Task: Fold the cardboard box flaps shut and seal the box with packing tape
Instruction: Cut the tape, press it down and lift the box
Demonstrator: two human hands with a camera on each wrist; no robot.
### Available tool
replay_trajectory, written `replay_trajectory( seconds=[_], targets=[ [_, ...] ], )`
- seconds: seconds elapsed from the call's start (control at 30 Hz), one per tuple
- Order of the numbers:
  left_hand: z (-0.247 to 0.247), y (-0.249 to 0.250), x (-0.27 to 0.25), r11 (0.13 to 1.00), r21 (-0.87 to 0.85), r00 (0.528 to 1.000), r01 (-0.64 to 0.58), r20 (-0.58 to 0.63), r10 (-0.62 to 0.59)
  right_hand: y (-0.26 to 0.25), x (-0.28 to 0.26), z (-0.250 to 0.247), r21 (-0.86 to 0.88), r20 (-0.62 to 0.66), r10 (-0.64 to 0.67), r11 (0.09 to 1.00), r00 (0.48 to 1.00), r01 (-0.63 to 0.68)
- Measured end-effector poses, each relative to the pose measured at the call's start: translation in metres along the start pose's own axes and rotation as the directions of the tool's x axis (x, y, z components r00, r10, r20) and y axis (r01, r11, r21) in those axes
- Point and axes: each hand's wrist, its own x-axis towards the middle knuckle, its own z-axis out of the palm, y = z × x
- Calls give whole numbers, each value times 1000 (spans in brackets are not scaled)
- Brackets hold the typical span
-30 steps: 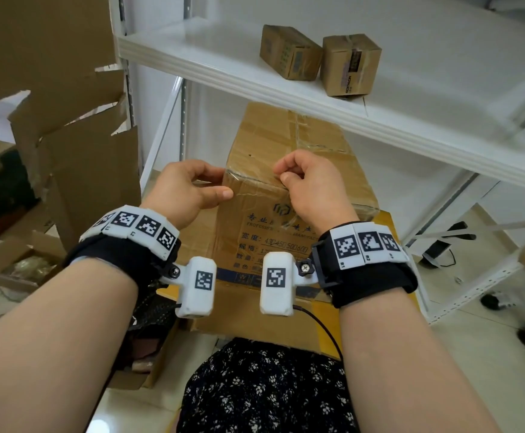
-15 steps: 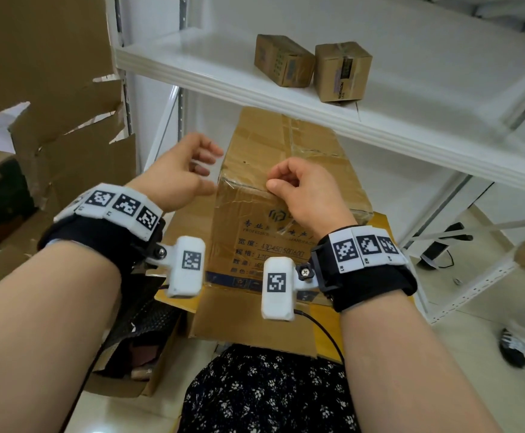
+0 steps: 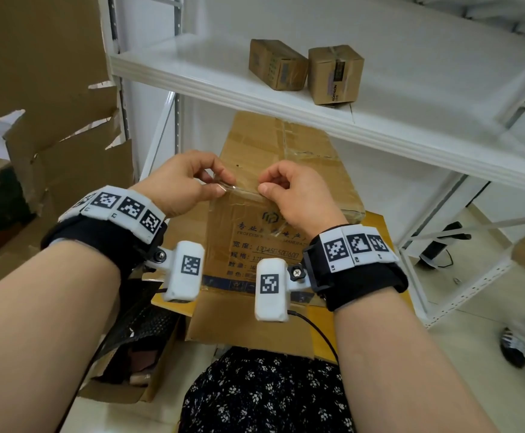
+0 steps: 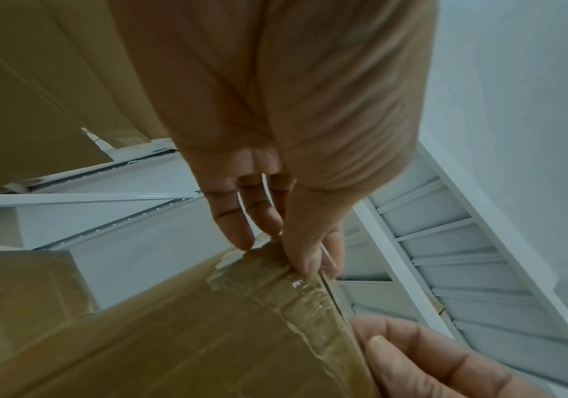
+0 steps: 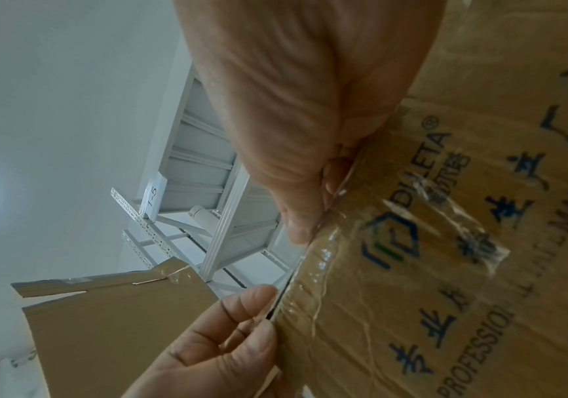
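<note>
The cardboard box (image 3: 283, 195) stands at the centre of the head view, under the white shelf (image 3: 364, 120), its flaps already folded down and its printed side facing the person. Clear packing tape (image 3: 242, 190) runs along the near top edge of the box and wrinkles down over the printed face.

The left hand (image 3: 183, 182) sits at 9 o'clock from that edge. Its thumb and forefinger are pressed together on the tape at the box's near left corner, with the other fingers curled behind. In the left wrist view the fingertips (image 4: 241, 237) touch the box's edge while the thumb pinches the tape against it.

The right hand (image 3: 295, 195) sits just beside it at 3 o'clock, near but not touching the left hand. Its thumb and forefinger are clamped on the same taped edge, the remaining fingers curled in toward the palm. The right wrist view shows the thumb flat on the tape where the top meets the printed side.

On the shelf at 12 o'clock stand 2 small cardboard boxes (image 3: 305, 70), touching each other. Torn cardboard sheets (image 3: 51, 126) lean at 10 o'clock. An open carton (image 3: 123, 370) lies on the floor at 7 o'clock. A flattened cardboard piece (image 3: 248, 326) lies under the box at 6 o'clock.
</note>
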Motion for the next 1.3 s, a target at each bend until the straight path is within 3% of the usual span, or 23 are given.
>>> replay_trajectory(
  seconds=[0.4, 0.53, 0.67, 0.9, 1.3],
  targets=[
    [5, -15, 0, 988, -81, 988, 130, 91, -123, 6, 3, 4, 7, 8, -30, 1000, 1000, 30],
    [-2, 10, 12, 998, -58, 998, 33, 48, -30, 8, 4, 4, 8, 1, -26, 1000, 1000, 26],
    [0, 12, 19, 986, 165, 997, -10, 74, -3, 10, 4, 3, 2, -11, -29, 1000, 1000, 29],
    [1, -7, 9, 1000, 4, 997, 13, 79, -13, 9, 6, 6, -28, -4, -48, 998, 999, 48],
    [1, -15, 6, 998, 62, 990, -18, 142, 10, 11, 5, 5, -26, 17, -62, 998, 998, 62]
  ],
)
